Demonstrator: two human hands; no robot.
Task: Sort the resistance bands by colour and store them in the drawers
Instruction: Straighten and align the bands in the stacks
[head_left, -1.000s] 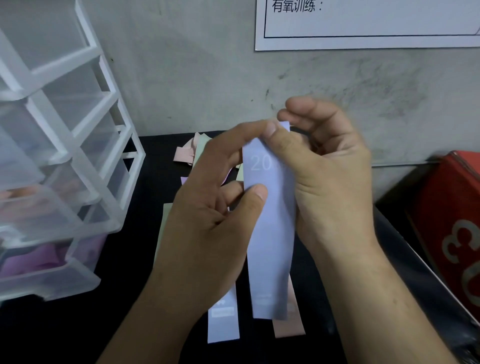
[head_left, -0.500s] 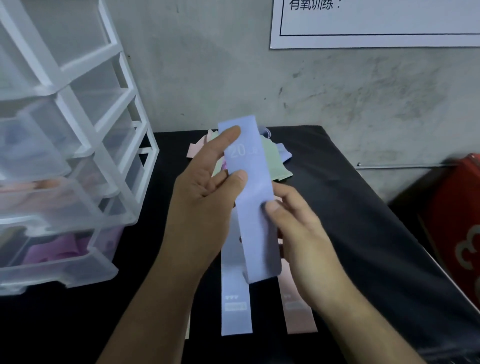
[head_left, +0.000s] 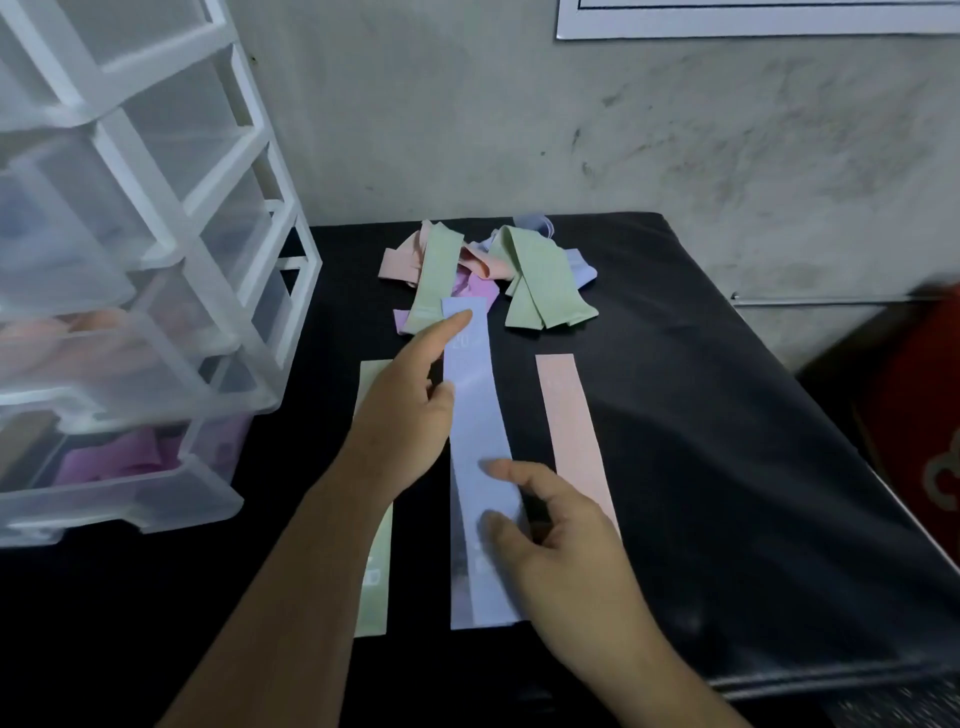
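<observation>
A pale blue band (head_left: 475, 415) marked 20 lies lengthwise over another blue band on the black table (head_left: 727, 467). My left hand (head_left: 402, 415) holds its upper end between thumb and forefinger. My right hand (head_left: 561, 551) pinches its lower part. A green band (head_left: 375, 587) lies flat to the left, partly under my left arm. A pink band (head_left: 571, 431) lies flat to the right. A jumbled heap of green, pink, purple and blue bands (head_left: 488, 270) sits at the table's far side.
A clear plastic drawer unit (head_left: 156, 291) with a white frame stands at the left; a lower drawer (head_left: 119, 467) holds purple bands, the one above holds pink. A grey wall is behind. A red object (head_left: 919, 415) sits off the table's right edge.
The blue band came down from in front of the camera onto the table. My right hand slid from its top end to its lower part. The view tilted downward.
</observation>
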